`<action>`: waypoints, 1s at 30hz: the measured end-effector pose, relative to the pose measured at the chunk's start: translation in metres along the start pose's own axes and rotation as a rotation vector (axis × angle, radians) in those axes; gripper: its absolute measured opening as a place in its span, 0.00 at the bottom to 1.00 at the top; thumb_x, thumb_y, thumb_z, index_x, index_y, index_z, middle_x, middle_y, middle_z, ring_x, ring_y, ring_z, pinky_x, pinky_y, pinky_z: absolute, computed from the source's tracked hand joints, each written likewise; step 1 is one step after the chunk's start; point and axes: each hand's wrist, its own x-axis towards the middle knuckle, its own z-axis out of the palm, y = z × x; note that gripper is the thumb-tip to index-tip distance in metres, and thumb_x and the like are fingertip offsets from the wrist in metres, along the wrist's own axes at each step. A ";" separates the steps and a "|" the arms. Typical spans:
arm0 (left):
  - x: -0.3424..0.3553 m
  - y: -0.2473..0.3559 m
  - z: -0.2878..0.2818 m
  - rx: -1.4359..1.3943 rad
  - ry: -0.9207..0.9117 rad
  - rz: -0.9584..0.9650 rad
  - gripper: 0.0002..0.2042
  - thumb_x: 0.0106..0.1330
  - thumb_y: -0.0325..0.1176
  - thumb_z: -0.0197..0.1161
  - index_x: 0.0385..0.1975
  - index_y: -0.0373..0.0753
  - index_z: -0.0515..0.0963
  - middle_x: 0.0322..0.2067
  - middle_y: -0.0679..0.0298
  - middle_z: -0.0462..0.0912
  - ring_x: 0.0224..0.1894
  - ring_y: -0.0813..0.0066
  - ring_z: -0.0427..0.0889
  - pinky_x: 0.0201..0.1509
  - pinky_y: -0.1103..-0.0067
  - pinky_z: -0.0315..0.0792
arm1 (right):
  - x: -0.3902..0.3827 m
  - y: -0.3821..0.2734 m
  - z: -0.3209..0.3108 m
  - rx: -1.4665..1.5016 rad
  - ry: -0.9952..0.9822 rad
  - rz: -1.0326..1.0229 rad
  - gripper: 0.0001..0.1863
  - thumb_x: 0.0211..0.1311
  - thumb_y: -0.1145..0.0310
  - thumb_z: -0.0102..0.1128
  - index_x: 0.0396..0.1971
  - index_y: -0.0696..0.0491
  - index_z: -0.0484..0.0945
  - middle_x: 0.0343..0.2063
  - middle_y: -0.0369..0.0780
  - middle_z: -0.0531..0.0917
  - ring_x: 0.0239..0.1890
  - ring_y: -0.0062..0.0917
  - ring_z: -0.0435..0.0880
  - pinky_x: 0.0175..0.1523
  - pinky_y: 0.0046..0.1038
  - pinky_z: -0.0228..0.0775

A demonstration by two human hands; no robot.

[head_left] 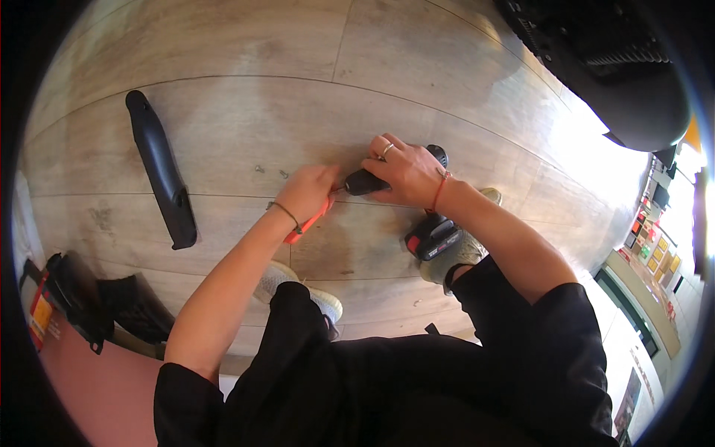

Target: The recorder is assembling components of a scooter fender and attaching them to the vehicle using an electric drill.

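My right hand [408, 173] lies over the body of a black cordless drill [363, 182], fingers curled round it just behind the chuck. The drill lies on its side, its nose toward my left hand and its battery [435, 237] toward me. My left hand [307, 192] is closed on an orange-handled tool [311, 223], mostly hidden by the palm. A thin metal piece shows between my left fingertips and the drill's nose; its kind is unclear. Small screws [284, 174] lie on the floor beyond my left hand.
A long, curved black plastic cover [160, 175] lies on the wood-look floor [246, 127] at left. Black parts [134, 305] sit at lower left beside a pink surface [97, 380]. A large black object [618, 74] stands at upper right. My shoes [324, 305] are close below the hands.
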 end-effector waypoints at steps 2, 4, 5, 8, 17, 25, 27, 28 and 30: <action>0.000 0.000 0.004 0.292 0.041 0.062 0.18 0.64 0.47 0.54 0.34 0.35 0.70 0.21 0.62 0.77 0.19 0.75 0.73 0.25 0.77 0.68 | -0.002 0.001 0.001 -0.008 0.000 0.019 0.21 0.37 0.63 0.68 0.35 0.52 0.77 0.34 0.37 0.71 0.39 0.29 0.75 0.32 0.30 0.75; -0.004 -0.001 0.017 0.449 0.163 0.239 0.18 0.65 0.48 0.52 0.31 0.35 0.71 0.20 0.61 0.76 0.19 0.74 0.74 0.26 0.75 0.68 | -0.003 0.001 0.000 -0.022 0.000 0.041 0.21 0.37 0.63 0.69 0.36 0.52 0.77 0.34 0.37 0.71 0.39 0.29 0.74 0.32 0.30 0.74; -0.008 0.000 0.022 0.606 0.292 0.409 0.20 0.66 0.49 0.50 0.27 0.35 0.71 0.19 0.61 0.76 0.20 0.72 0.74 0.26 0.74 0.69 | -0.002 -0.001 -0.002 0.000 -0.028 0.060 0.20 0.37 0.63 0.69 0.34 0.52 0.77 0.35 0.38 0.70 0.41 0.30 0.73 0.34 0.31 0.75; -0.009 0.006 0.025 0.960 0.317 0.508 0.21 0.66 0.50 0.49 0.25 0.36 0.72 0.18 0.61 0.76 0.21 0.71 0.74 0.27 0.72 0.68 | -0.004 -0.002 -0.004 0.004 -0.056 0.093 0.19 0.38 0.62 0.69 0.33 0.52 0.76 0.37 0.38 0.70 0.43 0.30 0.72 0.37 0.31 0.75; -0.002 0.000 0.020 0.245 0.161 0.197 0.17 0.65 0.48 0.50 0.33 0.39 0.74 0.23 0.64 0.79 0.24 0.66 0.76 0.27 0.72 0.68 | -0.006 -0.007 -0.006 0.005 -0.079 0.171 0.21 0.38 0.62 0.69 0.36 0.50 0.77 0.38 0.37 0.70 0.44 0.29 0.72 0.38 0.31 0.76; 0.000 0.003 0.015 0.488 0.213 0.288 0.17 0.66 0.47 0.51 0.34 0.35 0.73 0.23 0.64 0.79 0.20 0.80 0.72 0.23 0.79 0.66 | -0.002 -0.009 -0.006 -0.001 -0.086 0.174 0.20 0.38 0.62 0.70 0.34 0.50 0.78 0.36 0.38 0.70 0.44 0.29 0.72 0.38 0.31 0.75; 0.000 0.003 0.008 0.245 0.050 0.028 0.16 0.65 0.45 0.53 0.35 0.36 0.73 0.23 0.64 0.79 0.18 0.80 0.72 0.22 0.80 0.65 | -0.002 -0.010 -0.007 0.010 -0.084 0.172 0.19 0.38 0.62 0.69 0.34 0.51 0.78 0.36 0.38 0.70 0.44 0.29 0.72 0.38 0.31 0.75; -0.002 0.000 0.006 0.218 0.048 0.036 0.15 0.65 0.45 0.54 0.35 0.36 0.73 0.22 0.64 0.79 0.17 0.81 0.71 0.20 0.80 0.64 | -0.002 -0.010 -0.007 0.009 -0.084 0.171 0.19 0.38 0.62 0.69 0.34 0.51 0.78 0.36 0.38 0.70 0.44 0.29 0.72 0.38 0.31 0.75; -0.004 -0.002 0.010 0.188 0.037 0.051 0.15 0.64 0.44 0.54 0.35 0.37 0.73 0.21 0.64 0.78 0.16 0.82 0.70 0.19 0.81 0.63 | -0.005 -0.010 -0.009 0.022 -0.078 0.196 0.19 0.38 0.62 0.69 0.34 0.51 0.78 0.36 0.37 0.70 0.44 0.30 0.72 0.37 0.31 0.75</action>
